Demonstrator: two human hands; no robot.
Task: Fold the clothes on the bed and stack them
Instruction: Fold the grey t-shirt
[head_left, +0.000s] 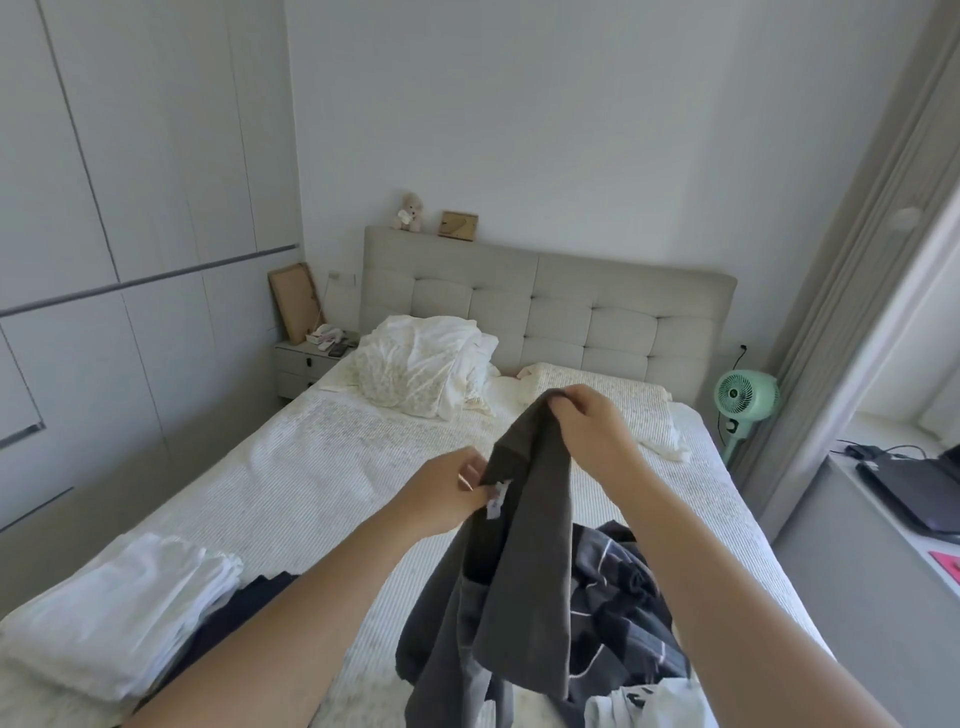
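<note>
A dark grey garment (524, 571) hangs in the air over the bed (311, 467), held by both hands along its top edge. My left hand (447, 493) pinches the edge beside a small white label. My right hand (592, 431) grips the higher end of that edge. Below it, a heap of unfolded clothes (618, 603), dark with light stripes, lies on the bed's near right. A stack of folded white clothes (119, 608) sits at the near left, with a dark folded piece (244, 597) beside it, partly hidden by my left forearm.
White pillows (421, 369) and a rolled blanket (613, 400) lie by the padded headboard. A nightstand (306, 364) stands at the bed's left, a green fan (743, 400) at its right. A laptop (914, 493) rests on the ledge at right. Wardrobe doors line the left wall.
</note>
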